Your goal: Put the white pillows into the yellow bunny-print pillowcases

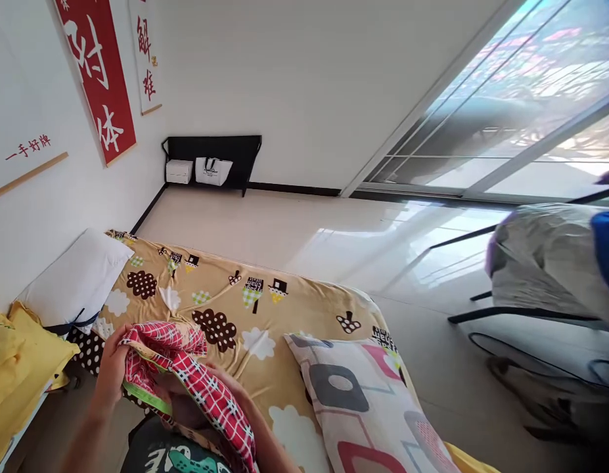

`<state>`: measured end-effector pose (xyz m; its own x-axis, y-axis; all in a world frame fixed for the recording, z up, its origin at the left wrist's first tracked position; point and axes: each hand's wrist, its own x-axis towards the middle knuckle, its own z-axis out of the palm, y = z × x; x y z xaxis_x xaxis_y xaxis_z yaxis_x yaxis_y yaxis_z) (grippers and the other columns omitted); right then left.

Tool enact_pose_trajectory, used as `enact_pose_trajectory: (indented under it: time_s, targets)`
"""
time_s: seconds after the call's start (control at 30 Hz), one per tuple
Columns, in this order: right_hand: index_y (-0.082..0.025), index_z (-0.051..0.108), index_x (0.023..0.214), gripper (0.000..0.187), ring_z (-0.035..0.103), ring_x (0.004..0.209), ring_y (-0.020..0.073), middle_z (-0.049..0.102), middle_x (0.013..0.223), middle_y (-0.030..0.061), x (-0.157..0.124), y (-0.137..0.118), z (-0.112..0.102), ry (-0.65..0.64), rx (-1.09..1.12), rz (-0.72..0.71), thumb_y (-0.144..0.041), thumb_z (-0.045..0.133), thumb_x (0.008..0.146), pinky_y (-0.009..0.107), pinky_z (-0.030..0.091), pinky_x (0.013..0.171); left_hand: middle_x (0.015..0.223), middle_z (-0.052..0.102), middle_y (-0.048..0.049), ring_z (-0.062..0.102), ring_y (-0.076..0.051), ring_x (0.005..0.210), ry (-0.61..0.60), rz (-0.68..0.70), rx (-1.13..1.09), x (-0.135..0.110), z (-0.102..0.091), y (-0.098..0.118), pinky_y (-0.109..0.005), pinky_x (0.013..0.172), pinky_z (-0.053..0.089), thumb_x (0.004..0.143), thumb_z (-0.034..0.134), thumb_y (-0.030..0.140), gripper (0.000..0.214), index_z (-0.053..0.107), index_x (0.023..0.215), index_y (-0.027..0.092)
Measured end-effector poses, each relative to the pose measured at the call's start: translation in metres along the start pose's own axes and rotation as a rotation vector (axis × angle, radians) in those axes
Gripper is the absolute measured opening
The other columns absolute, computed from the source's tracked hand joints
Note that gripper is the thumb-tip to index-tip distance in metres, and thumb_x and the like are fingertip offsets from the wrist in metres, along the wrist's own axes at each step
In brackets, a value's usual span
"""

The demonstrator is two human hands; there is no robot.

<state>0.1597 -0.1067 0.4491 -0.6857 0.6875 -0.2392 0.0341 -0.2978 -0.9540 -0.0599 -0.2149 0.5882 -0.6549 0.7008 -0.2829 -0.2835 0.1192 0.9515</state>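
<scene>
My left hand (115, 358) grips the gathered edge of a red plaid cloth (213, 391) with light green trim. The cloth is bunched and partly opened in front of me, showing a darker hollow inside its folds. My right hand (232, 387) is at the cloth's far side, closed against it, with most of its fingers hidden by the fabric. Part of the cloth hangs down along my right forearm. Below both hands lies the tan patterned sheet (265, 322) of a bed.
A patterned cushion (353, 394) rests on the bed's right part, a white pillow (82, 272) at its left end. Yellow fabric (23, 368) is at far left. A black wall shelf (240, 161) holds a white bag (213, 171). A covered chair (541, 256) stands right.
</scene>
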Motion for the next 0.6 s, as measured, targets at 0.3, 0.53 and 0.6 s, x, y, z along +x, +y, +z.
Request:
enact_pose_trajectory:
  time_s: [0.3,0.53,0.6]
  targets:
    - [-0.022,0.068,0.084,0.047,0.062,0.065,0.0174,0.071,0.075,0.0014,0.014,-0.101,-0.071,0.544,0.241,-0.170,-0.059,0.080,0.058,0.028,0.051,0.061,0.076,0.068,-0.0063,0.063,-0.025,0.074,-0.354,0.067,0.483,0.062,0.014,-0.072,-0.037,0.070,0.052,0.060,0.072,0.047,0.031,0.067,0.072,0.019]
    - [-0.018,0.073,0.084,0.037,0.057,0.063,0.0143,0.069,0.070,0.0003,-0.028,-0.184,-0.034,0.514,-0.552,-0.359,-0.052,0.061,0.082,0.023,0.043,0.059,0.137,0.053,-0.0128,0.047,-0.026,0.129,-0.730,0.489,0.410,0.050,0.132,0.007,-0.041,0.109,0.035,0.076,0.072,0.045,0.066,0.051,0.135,0.021]
    - [-0.019,0.073,0.092,0.036,0.062,0.071,0.0160,0.073,0.082,0.0019,-0.035,-0.195,-0.027,0.536,-0.632,-0.405,-0.049,0.056,0.086,0.024,0.046,0.066,0.104,0.066,-0.0074,0.060,-0.021,0.099,-0.816,0.532,0.374,0.046,0.157,0.030,-0.033,0.090,0.046,0.080,0.068,0.046,0.043,0.062,0.112,0.019]
